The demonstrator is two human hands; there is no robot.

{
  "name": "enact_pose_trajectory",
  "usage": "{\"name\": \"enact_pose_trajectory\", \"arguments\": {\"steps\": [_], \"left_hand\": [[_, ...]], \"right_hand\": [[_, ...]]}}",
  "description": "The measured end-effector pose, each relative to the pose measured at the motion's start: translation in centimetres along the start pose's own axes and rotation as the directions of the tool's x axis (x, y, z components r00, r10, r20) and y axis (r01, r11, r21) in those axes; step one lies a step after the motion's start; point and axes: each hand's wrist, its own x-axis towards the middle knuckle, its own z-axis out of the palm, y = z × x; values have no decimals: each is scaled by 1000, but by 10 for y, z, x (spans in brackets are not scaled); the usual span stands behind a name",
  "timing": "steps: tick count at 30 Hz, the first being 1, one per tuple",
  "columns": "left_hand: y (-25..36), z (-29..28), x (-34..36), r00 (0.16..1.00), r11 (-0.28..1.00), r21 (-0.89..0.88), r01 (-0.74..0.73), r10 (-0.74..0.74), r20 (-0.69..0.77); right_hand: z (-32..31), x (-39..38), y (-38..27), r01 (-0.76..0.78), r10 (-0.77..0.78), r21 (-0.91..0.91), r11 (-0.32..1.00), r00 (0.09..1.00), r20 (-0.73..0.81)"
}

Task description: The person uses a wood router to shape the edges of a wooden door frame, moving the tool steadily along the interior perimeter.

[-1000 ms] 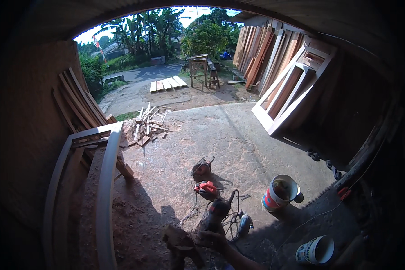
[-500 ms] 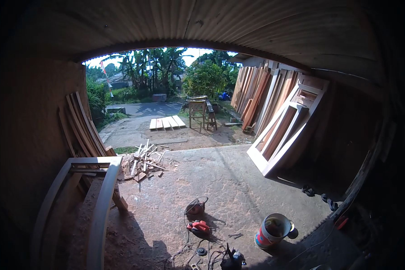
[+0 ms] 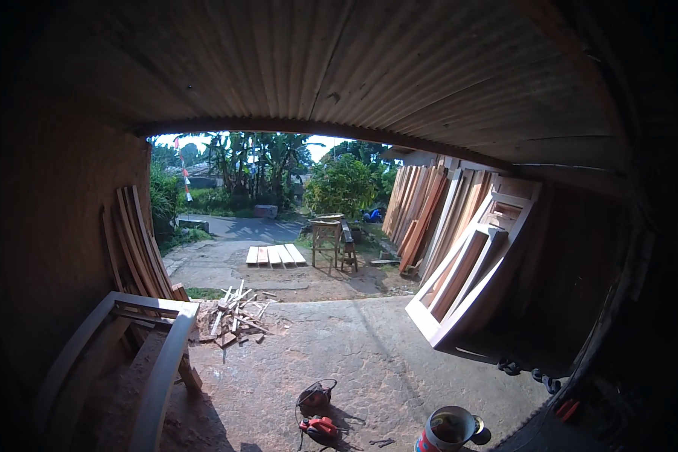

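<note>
I'm seeing neither hand, so cannot tell their hold; the frame (image 3: 163,377) is seemingly standing joined, the red tool (image 3: 321,426) is lying unheld, anything left isn't showing.

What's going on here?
Neither of the person's hands is in view, so no handling shows. A red power tool sits on the concrete floor near a darker tool, with a bucket to their right. A wooden frame is at left, and wood scraps lie piled beyond it.
</note>
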Motion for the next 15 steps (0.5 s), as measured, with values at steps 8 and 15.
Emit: {"name": "enact_pose_trajectory", "arguments": {"steps": [8,15], "left_hand": [[-1,5,2,1000,1000,15,6,-7,5],[-16,5,-11,1000,1000,18,21,-21,-10]], "right_hand": [[-2,-9,-5,-11,11,-64,998,1000,11],[7,-23,0,-7,14,-136,991,998,54]]}}
